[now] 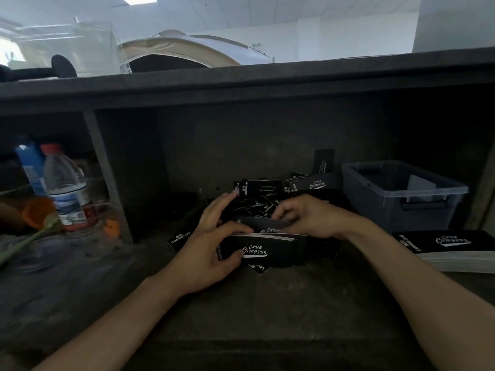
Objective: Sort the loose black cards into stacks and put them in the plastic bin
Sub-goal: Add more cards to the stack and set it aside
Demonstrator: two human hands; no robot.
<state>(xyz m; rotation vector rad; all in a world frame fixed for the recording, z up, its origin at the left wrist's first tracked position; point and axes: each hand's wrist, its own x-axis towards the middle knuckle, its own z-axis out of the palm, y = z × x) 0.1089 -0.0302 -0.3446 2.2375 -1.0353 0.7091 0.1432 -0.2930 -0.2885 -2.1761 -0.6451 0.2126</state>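
A heap of loose black cards (263, 195) printed "Club Camping" lies in the middle of the dark shelf. My left hand (211, 245) grips a small stack of black cards (270, 249) upright on its edge, thumb on the front face. My right hand (308, 218) pinches a single black card (263, 223) just behind and above that stack. The grey translucent plastic bin (401, 195) stands at the right, apart from both hands, with a pale card leaning inside. A tall finished stack of cards (452, 249) lies in front of the bin.
A divider post (107, 172) walls off the left compartment, which holds a water bottle (65, 186), a blue bottle (30, 164) and an orange cap (36, 211). One card (324, 160) leans on the back wall. A thick shelf top (241, 79) overhangs.
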